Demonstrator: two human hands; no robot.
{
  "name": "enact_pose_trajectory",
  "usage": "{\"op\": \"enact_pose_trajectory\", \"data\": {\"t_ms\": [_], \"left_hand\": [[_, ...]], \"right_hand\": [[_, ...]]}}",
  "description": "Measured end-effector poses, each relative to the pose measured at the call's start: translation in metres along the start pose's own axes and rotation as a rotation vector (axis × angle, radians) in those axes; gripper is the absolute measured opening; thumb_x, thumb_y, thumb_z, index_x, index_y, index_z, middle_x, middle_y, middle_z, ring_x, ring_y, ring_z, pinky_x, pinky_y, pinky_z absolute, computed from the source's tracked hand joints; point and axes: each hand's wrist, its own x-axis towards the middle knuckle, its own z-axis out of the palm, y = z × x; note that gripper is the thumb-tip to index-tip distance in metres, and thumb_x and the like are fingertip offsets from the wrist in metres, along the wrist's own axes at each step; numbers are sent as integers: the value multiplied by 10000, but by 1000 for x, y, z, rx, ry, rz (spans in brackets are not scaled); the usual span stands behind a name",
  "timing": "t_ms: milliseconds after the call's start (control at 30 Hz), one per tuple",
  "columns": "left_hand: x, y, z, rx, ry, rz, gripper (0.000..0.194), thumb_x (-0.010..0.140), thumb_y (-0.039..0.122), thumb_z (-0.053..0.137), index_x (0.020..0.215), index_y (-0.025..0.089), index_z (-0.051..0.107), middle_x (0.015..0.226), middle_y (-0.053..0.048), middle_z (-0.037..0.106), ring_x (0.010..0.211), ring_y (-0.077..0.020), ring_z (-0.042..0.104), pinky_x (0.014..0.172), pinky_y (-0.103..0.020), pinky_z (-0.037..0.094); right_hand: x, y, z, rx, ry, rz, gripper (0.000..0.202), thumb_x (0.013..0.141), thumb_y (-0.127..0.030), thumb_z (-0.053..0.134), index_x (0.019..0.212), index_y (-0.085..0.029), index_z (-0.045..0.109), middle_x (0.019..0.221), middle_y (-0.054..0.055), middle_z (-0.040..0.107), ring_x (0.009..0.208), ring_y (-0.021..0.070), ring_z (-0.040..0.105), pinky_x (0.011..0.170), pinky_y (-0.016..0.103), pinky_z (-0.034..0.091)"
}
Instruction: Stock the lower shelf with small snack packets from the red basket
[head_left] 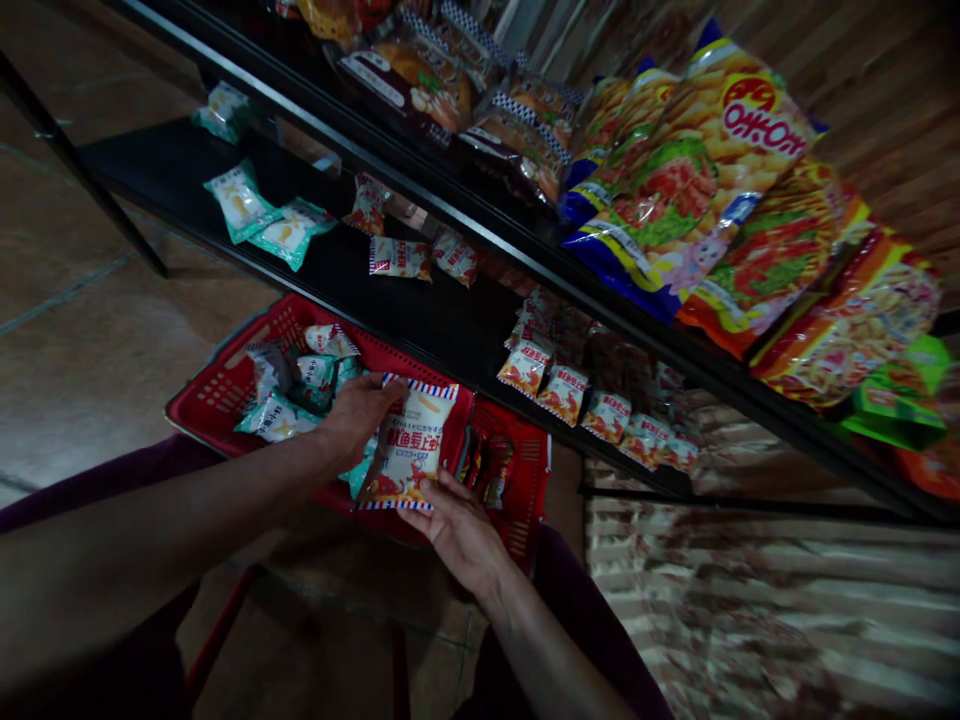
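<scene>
A white and red snack packet (409, 440) with striped ends is held between both hands, above the right part of a red shopping basket (202, 410). My left hand (356, 420) pinches its upper left edge. At its lower edge, my right hand (459, 525) grips with thumb and fingers. Several teal snack packets (277, 415) and a few white and red ones (330, 340) lie in the basket, partly hidden by my left hand and forearm.
A second red basket (536, 480) holds dark red packets. The black lower shelf (442, 330) carries teal packets (241, 200) and a row of red-white packets (566, 390). Large snack bags (697, 170) fill the upper shelf. Corrugated sheeting (712, 600) stands at right.
</scene>
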Motion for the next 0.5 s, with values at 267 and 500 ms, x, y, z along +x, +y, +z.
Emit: {"op": "enact_pose_trajectory", "data": {"t_ms": [267,500], "left_hand": [[49,19,38,7,-32,111,123,704,215,632,604,160,584,527,22,539,475,-83,445,482,-215,348],[77,13,65,-57,-111,96,140,697,233,631,590,174,563,489,44,516,448,-85,444,486,-219,356]], "right_hand": [[34,-42,12,57,1,-85,316,553,-276,834,818,-205,677,895,20,727,829,179,667,748,344,539],[52,-54,7,64,111,-112,303,545,-289,841,789,-215,677,867,4,724,816,184,665,741,366,549]]}}
